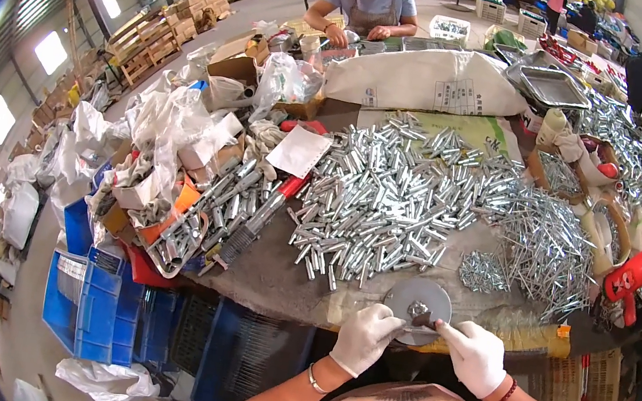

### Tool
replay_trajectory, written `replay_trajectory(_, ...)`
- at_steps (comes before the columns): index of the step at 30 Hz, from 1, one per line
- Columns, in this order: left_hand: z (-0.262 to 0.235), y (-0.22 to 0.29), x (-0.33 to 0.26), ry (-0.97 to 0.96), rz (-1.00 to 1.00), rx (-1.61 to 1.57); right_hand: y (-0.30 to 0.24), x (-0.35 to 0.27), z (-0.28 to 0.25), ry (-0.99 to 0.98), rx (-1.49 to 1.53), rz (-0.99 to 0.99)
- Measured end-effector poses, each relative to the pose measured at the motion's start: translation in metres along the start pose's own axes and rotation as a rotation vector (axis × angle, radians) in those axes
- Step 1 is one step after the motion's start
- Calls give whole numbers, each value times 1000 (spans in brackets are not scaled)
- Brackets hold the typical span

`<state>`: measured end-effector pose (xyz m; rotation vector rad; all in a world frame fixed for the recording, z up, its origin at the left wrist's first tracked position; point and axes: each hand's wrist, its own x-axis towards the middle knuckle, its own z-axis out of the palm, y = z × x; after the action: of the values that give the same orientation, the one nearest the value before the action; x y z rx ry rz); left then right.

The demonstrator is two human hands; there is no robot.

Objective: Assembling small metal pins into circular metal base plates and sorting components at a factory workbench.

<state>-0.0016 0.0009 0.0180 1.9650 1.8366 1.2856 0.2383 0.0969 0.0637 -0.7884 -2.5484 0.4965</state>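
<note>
Both my hands wear white gloves and meet at a round grey disc (398, 295) by the table's near edge. My left hand (366, 339) is closed at the disc's near left side, its fingertips pinched on something too small to make out. My right hand (474, 359) is closed too, thumb and fingers at the end of a small dark brown piece (425, 321) lying over the disc. A little heap of small metal parts (418, 308) sits at the disc's middle. Just beyond lies a wide pile of silver metal tubes (388, 203).
Thin metal pins (549, 245) and small metal parts (484, 272) are heaped on the right, near a red and green tool (633, 279). Left are a red-handled tool (261, 220), plastic bags (173, 127) and blue crates (82, 305). A co-worker (369, 2) sits across the table.
</note>
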Motion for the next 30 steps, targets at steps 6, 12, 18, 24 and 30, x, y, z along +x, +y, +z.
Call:
replay_trajectory(6,4,3,-12,-19,-30,16,-1,7,-7,54,188,130)
replay_trajectory(12,7,-11,-9,-5,-4,90,32,36,9,-16,-182,29)
replay_trajectory(18,17,-18,-4,25,-124,-100,11,22,20,-116,-85,87)
replay_trajectory(24,17,-9,-21,3,-176,-83,2,-1,29,-173,146,196)
replay_trajectory(30,24,21,-40,122,-382,-108,-4,-5,31,-322,514,365)
